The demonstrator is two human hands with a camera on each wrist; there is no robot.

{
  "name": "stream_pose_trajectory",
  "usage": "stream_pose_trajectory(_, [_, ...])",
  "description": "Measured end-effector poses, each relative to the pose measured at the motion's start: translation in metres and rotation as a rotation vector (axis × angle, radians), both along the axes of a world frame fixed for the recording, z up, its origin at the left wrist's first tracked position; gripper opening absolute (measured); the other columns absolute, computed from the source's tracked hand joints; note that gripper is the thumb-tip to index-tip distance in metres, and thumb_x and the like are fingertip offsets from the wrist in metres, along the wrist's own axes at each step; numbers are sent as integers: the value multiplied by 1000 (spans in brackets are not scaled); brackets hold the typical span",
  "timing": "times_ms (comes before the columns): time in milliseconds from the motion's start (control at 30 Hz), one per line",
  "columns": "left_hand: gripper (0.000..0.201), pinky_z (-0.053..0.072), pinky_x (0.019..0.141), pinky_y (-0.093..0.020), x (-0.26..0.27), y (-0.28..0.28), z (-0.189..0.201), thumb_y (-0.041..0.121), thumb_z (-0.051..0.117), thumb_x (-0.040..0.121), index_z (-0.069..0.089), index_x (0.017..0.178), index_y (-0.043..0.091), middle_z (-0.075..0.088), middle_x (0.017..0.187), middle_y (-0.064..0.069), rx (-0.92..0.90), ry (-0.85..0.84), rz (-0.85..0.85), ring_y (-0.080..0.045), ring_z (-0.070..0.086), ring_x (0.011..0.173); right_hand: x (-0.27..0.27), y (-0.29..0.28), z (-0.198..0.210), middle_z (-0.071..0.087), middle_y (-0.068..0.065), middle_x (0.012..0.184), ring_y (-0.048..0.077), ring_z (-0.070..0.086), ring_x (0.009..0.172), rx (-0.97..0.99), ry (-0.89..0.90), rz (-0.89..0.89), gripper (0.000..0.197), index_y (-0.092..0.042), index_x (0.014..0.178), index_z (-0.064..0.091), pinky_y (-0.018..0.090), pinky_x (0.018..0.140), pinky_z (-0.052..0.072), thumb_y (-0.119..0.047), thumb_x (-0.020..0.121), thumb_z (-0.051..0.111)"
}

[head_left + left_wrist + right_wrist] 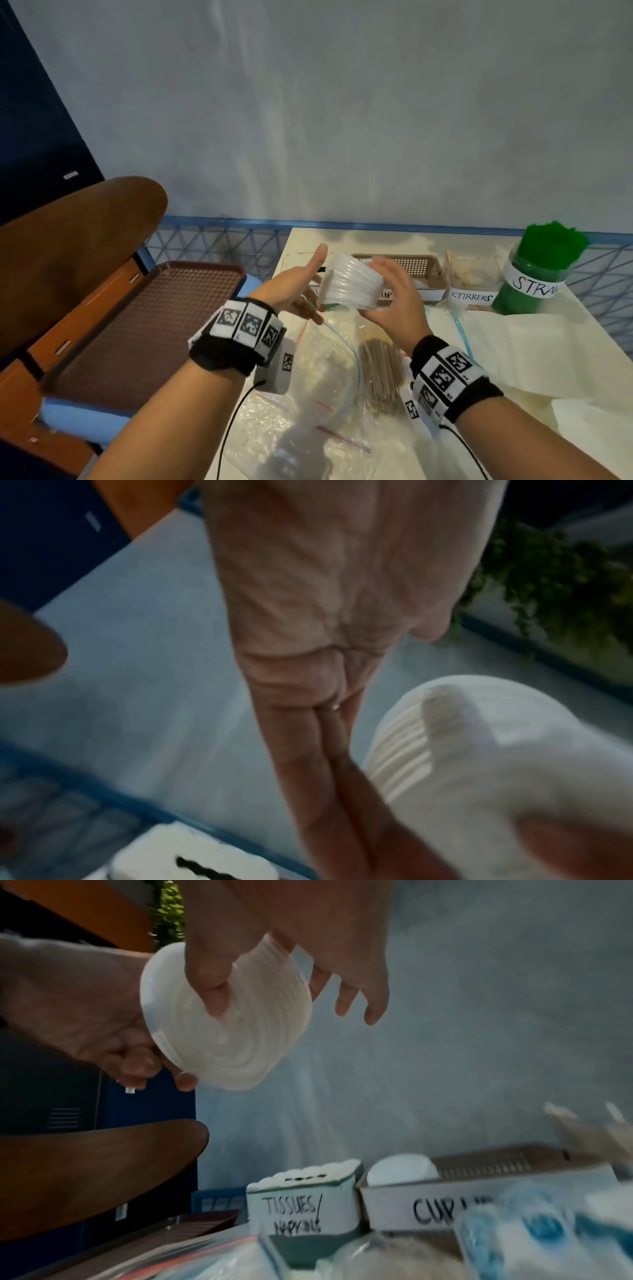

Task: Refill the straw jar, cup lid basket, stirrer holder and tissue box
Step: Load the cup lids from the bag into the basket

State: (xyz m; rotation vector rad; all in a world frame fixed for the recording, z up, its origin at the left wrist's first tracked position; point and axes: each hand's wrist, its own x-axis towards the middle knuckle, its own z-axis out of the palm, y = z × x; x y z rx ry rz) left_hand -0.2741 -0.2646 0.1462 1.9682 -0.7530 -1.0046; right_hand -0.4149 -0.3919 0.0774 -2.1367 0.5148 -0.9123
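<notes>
A stack of white cup lids [352, 284] [232, 1042] [479, 750] hangs tilted above the table. My right hand [394, 291] [281, 988] grips it, thumb on one side and fingers on the other. At the stack's left end is my left hand [308, 284] [325, 750] [85, 1010], thumb raised, fingers mostly straight. The brown cup lid basket [423, 270] [479, 1164] stands just behind with one lid in it. Right of it are the stirrer holder [472, 277] and the jar of green straws [537, 274]. The tissue box [301, 1202] stands left of the basket.
Clear zip bags [325, 383] and a bundle of wooden stirrers [380, 370] lie on the table under my wrists. White napkins [548, 359] spread at the right. A brown tray [137, 325] sits off the table's left. Blue mesh [219, 243] and a wall close the back.
</notes>
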Motion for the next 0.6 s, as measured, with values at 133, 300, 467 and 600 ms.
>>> stream_pose_trajectory(133, [87,56,78,-37,-8,-17,11,84,39,68,54,120,15,64,111,-18,-102,244,-12,-31,69,87,-1,-17,15,43,-7,135,19,34,131,-349,-14,12,78,-34,120,53,47,106,34,-13,54,88])
stream_pose_trajectory(300, [34,55,75,-42,-23,-51,10,47,56,87,58,105,18,56,107,-13,-288,392,148,-30,61,89,-4,-50,33,33,0,140,27,31,132,-567,41,20,88,-33,122,48,55,98,43,0,49,85])
stream_pose_trajectory(467, [18,53,69,-35,-28,-94,16,36,52,91,55,96,20,58,96,-5,-441,431,148,-21,58,86,-10,-74,60,2,4,154,20,23,135,-313,205,69,118,-49,136,6,35,110,32,-16,58,88])
stream_pose_trajectory(600, [24,52,65,-29,-30,-131,13,34,50,93,54,110,17,60,99,-2,-503,383,126,-19,59,86,-24,-110,77,0,-4,158,18,18,142,343,284,259,137,-40,144,-16,44,116,21,-47,53,85])
